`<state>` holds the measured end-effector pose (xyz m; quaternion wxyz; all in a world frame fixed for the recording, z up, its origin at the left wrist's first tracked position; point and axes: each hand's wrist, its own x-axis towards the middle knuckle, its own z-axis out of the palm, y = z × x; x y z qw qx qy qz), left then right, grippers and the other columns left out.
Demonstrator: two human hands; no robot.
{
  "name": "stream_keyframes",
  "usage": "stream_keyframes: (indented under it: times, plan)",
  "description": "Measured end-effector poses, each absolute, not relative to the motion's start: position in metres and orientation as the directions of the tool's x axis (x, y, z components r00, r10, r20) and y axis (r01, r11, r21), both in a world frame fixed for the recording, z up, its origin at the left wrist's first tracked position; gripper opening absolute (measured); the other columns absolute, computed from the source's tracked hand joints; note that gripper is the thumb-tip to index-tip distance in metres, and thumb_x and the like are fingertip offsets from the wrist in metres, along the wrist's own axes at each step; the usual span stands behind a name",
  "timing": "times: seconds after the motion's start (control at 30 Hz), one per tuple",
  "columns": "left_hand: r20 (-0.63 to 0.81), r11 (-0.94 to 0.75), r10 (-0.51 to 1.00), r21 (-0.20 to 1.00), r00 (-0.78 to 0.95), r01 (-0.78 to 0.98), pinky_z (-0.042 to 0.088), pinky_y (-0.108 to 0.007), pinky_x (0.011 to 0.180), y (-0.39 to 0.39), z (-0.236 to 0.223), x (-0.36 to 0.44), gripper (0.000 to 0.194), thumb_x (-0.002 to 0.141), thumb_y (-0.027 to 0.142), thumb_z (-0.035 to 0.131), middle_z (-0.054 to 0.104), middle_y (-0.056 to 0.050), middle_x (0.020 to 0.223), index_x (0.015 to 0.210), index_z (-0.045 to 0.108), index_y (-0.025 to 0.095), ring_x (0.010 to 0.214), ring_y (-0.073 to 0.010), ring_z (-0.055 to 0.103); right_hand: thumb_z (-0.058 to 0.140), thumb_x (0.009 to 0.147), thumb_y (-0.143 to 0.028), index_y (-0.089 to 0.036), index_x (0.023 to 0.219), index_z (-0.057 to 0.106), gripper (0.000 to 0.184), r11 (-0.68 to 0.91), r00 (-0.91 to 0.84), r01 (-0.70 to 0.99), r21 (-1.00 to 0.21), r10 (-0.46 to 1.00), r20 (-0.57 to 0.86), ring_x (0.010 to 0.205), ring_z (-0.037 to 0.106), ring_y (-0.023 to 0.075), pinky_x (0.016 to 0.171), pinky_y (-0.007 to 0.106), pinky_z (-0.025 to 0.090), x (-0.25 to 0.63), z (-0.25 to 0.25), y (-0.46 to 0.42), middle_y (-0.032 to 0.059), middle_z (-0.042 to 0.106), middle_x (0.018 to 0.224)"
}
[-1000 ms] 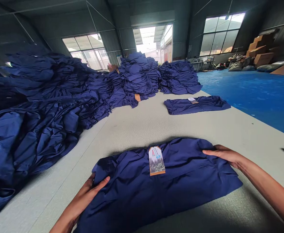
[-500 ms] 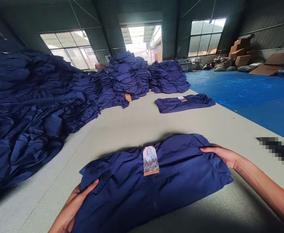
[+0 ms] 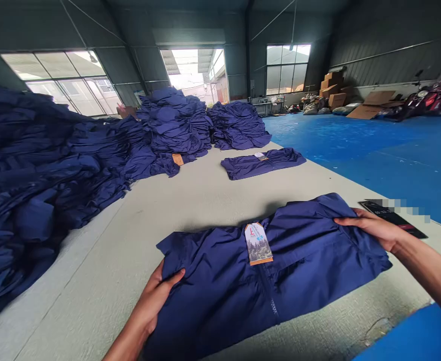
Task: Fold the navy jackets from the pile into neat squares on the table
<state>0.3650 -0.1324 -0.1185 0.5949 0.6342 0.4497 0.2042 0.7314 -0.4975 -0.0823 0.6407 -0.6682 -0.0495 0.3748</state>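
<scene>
A folded navy jacket (image 3: pixel 220 286) stretches between my two hands over the pale table (image 3: pixel 103 260). Its zip runs down the middle, and a paper hang tag (image 3: pixel 258 244) with a forest picture lies over the top of it. My left hand (image 3: pixel 162 293) grips the left end, thumb on top and fingers hidden beneath. At the right end, my right hand (image 3: pixel 371 225) pinches the fabric near the upper corner, thumb also on top. A second folded navy jacket (image 3: pixel 263 164) with a tag lies flat farther up the table.
Heaped navy garments (image 3: pixel 35 200) cover the left side, with taller stacks (image 3: pixel 175 120) at the back. A dark flat phone-like object (image 3: pixel 393 218) lies by the right table edge, partly blurred out. Beyond is a blue floor (image 3: pixel 355 145) with cardboard boxes (image 3: pixel 333 90).
My view has turned to the right, so the piles and windows sit farther left. Both hands and the held jacket now appear farther right. My grip on it looks the same.
</scene>
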Motion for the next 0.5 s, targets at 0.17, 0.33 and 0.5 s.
stream_keyframes:
  times: [0.17,0.33,0.5]
  plan:
    - [-0.250,0.117,0.762,0.960,0.598,0.253,0.046,-0.037,0.108,-0.145,-0.121,0.419,0.056,0.073,0.033,0.075,0.063,-0.005,0.135,0.126,0.060,0.024,0.124,-0.0254,0.060,0.080,0.068,-0.036,-0.024,0.107,0.064,0.044,-0.268,0.808,-0.257,-0.929,0.468,-0.358,0.099,0.071,0.0385,0.080,0.044,0.062,0.770,-0.082,-0.527,0.0159,0.073,0.113]
    - [-0.268,0.148,0.771,0.958,0.578,0.246,0.053,-0.038,0.101,-0.154,-0.104,0.472,0.062,0.073,0.035,0.077,0.068,-0.007,0.128,0.131,0.058,0.025,0.117,-0.0264,0.065,0.076,0.071,-0.034,-0.023,0.115,0.065,0.047,-0.230,0.783,-0.255,-0.939,0.521,-0.340,0.095,0.072,0.0379,0.081,0.045,0.061,0.815,-0.074,-0.532,0.0166,0.074,0.111]
    - [-0.206,0.104,0.773,0.974,0.600,0.201,0.057,-0.037,0.092,-0.141,-0.066,0.530,0.066,0.067,0.039,0.082,0.072,-0.008,0.120,0.127,0.061,0.024,0.108,-0.0267,0.069,0.075,0.071,-0.022,-0.020,0.104,0.069,0.034,-0.156,0.833,-0.252,-0.955,0.468,-0.296,0.074,0.074,0.0333,0.073,0.045,0.060,0.877,-0.040,-0.509,0.0162,0.077,0.095]
